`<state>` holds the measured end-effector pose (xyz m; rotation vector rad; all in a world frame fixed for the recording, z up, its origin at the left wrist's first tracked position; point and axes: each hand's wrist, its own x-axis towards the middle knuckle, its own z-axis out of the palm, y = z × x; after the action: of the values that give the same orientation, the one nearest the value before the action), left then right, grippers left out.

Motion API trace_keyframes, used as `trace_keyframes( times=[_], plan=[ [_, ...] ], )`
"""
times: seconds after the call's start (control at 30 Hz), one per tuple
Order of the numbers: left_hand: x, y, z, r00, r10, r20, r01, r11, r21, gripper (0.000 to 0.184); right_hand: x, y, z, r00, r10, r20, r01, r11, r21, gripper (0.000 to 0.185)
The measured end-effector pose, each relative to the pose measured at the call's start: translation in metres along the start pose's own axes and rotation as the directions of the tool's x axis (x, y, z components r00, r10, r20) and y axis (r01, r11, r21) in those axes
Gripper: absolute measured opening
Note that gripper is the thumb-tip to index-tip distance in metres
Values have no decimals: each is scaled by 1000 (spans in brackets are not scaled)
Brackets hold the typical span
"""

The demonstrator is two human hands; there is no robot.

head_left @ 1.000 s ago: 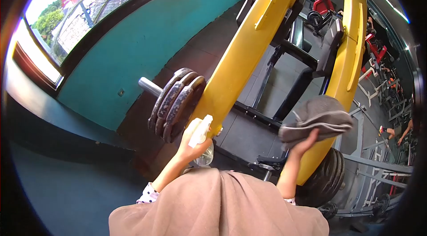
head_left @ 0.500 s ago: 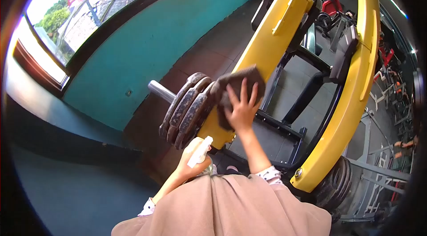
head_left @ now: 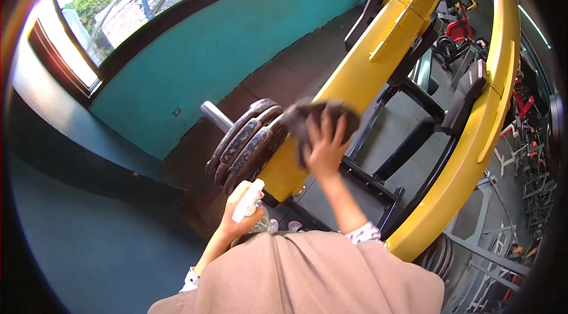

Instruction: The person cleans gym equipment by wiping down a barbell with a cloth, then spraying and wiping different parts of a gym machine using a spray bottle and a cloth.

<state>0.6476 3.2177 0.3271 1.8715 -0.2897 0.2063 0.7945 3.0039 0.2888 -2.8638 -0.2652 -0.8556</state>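
My left hand (head_left: 238, 210) is closed around a spray bottle (head_left: 249, 200) with a white trigger head. Its clear body shows only partly below the fingers, in front of my clothing. My right hand (head_left: 326, 147) lies flat with fingers spread on a dark brown cloth (head_left: 302, 130), slightly blurred. Under the cloth is the thick yellow beam (head_left: 370, 65) of a gym machine. Several worn dark weight plates (head_left: 247, 145) sit on a metal bar (head_left: 216, 116) just left of the cloth, above my left hand.
A second yellow beam (head_left: 473, 154) curves down on the right, with dark plates (head_left: 438, 255) near its lower end. Black frame bars (head_left: 373, 181) and pads (head_left: 464, 98) lie between the beams. A teal wall (head_left: 195, 54) with windows is at left; other gym machines stand far right.
My right hand and the cloth have shifted slightly down along the beam. The view has turned a little, and my left hand with the spray bottle appears further left.
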Motion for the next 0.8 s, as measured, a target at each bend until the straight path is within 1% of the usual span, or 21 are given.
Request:
trace_keyframes(
  times=[0.03,0.07,0.13,0.17,0.27,0.3,0.37,0.4,0.43,0.47,0.53,0.63,0.7,0.8],
  plan=[
    [4,5,2,1000,-15,-7,15,1000,-15,30,-36,-10,11,996,-67,54,64,996,58,71],
    [6,6,5,1000,2,-8,-2,1000,-11,30,-64,-14,19,985,-137,107,124,985,121,73],
    [10,6,9,999,36,-10,-36,999,2,30,-92,-10,25,966,-253,57,238,951,197,75],
    [12,10,11,1000,18,-1,-18,1000,6,30,-97,-7,29,951,-309,26,295,927,233,77],
    [16,9,17,998,65,1,-65,998,22,30,-53,17,20,932,-358,55,344,922,175,78],
    [15,9,18,1000,30,-7,-30,1000,-6,29,-29,22,8,957,-285,51,272,946,175,74],
    [16,11,19,1000,8,-15,-8,1000,-16,29,26,38,-10,985,-156,-80,168,969,180,66],
    [13,13,19,1000,-14,-16,13,1000,-22,29,53,48,-16,986,-113,-126,131,982,140,60],
    [10,11,20,999,-47,-25,45,998,-45,31,77,54,-20,980,-81,-180,89,995,37,57],
    [7,11,20,999,-38,-34,36,998,-42,31,98,58,-24,980,-50,-193,38,997,-67,51],
    [3,10,19,998,-12,-54,10,999,-37,32,124,59,-24,968,0,-251,-41,986,-159,48],
    [-8,10,17,993,-72,-91,72,997,-5,32,114,52,-19,969,5,-248,-43,988,-146,51],
    [-14,5,15,988,-87,-125,88,996,0,29,87,42,-18,980,-51,-192,33,995,-95,53],
    [-22,3,14,976,-177,-125,173,984,-42,27,41,25,-15,986,-127,-106,130,991,14,57]
  ],
)
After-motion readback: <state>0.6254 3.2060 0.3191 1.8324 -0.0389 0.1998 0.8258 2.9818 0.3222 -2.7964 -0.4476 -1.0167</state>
